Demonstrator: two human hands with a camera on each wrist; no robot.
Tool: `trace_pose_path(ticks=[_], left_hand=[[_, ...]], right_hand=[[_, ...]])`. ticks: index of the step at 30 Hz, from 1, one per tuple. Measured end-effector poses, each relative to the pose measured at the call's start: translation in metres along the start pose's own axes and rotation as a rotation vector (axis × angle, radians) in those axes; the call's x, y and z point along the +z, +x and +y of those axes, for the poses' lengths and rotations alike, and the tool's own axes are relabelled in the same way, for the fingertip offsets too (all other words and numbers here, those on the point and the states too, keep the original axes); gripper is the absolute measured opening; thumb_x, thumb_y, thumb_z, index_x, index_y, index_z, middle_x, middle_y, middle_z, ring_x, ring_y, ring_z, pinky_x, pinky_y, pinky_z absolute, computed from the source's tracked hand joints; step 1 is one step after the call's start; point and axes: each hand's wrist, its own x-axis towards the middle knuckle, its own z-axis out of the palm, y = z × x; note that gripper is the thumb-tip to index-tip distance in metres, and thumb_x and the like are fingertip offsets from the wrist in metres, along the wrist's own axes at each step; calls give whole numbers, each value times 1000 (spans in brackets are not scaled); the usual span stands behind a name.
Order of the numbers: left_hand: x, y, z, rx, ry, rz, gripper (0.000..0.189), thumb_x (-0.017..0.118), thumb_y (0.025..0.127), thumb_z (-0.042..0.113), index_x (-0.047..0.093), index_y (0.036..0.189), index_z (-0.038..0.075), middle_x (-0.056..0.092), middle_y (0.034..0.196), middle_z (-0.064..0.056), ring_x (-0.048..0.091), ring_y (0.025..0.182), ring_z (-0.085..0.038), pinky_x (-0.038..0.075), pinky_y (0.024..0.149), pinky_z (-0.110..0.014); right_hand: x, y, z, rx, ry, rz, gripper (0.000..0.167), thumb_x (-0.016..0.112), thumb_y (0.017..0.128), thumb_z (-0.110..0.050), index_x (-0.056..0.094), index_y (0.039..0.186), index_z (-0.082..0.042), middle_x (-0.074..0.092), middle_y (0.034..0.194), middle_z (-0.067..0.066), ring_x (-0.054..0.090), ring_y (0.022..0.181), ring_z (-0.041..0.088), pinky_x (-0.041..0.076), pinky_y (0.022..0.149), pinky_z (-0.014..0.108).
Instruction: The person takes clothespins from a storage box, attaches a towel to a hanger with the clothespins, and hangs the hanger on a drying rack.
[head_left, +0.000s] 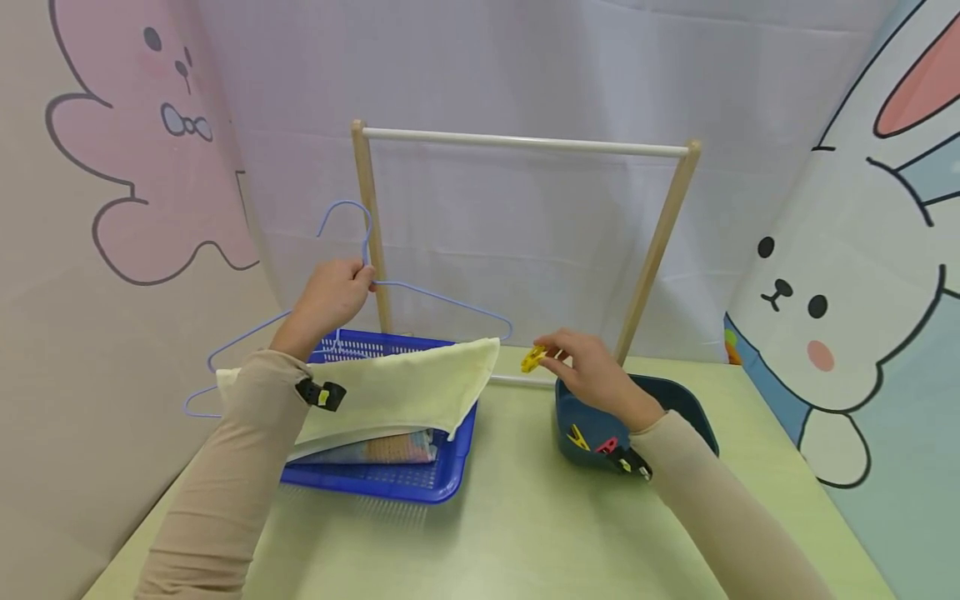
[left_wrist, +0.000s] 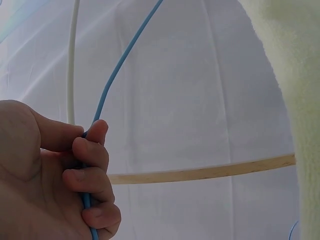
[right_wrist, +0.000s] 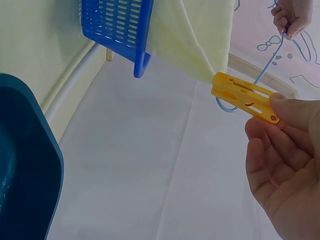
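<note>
My left hand (head_left: 333,292) grips a blue wire hanger (head_left: 442,296) just below its hook; in the left wrist view the fingers (left_wrist: 90,180) curl round the blue wire (left_wrist: 122,60). A pale yellow towel (head_left: 405,379) hangs over the hanger's lower part, above the basket. Between thumb and fingers my right hand (head_left: 592,371) pinches a yellow clothespin (head_left: 533,358), held to the right of the towel's upper corner. The right wrist view shows the clothespin (right_wrist: 245,97) overlapping the towel's edge (right_wrist: 195,40), with the hanger's curved end behind it.
A blue plastic basket (head_left: 450,475) with folded patterned cloth (head_left: 382,450) stands under the towel. At the right, a dark teal bin (head_left: 686,400) contains a yellow clothespin (head_left: 577,437) and a red one (head_left: 607,446). Behind stands a rack with wooden posts and a white rail (head_left: 525,143).
</note>
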Motion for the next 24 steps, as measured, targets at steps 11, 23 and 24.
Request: trace_pose_path(ticks=[11,23,24], left_hand=[[-1,-3,-2,-1,-5,-4,37,34,103,24,63,101,0,46,70,-9,33,56,-18,28,51,-29],[-1,-2,-5,4,-9,-5,37,36,103,25,63,102,1,46,70,-9,32,54,-18,28,49,-28],[-1,-2,-5,4,-8,-5,37,36,103,25,63,102,1,46,70,-9,32,54,-18,28,49,-28]], right_hand=[[2,2,-6,-15,-32,67,23,69,86,-5,68,108,-1,67,94,5,60,74,15,47,58,27],[5,7,-9,-26,-37,120,20,71,83,-3,71,103,-1,69,92,5,60,70,14,44,52,24],[6,7,-9,-26,-39,120,19,71,83,-4,71,102,0,69,91,5,60,71,14,44,52,24]])
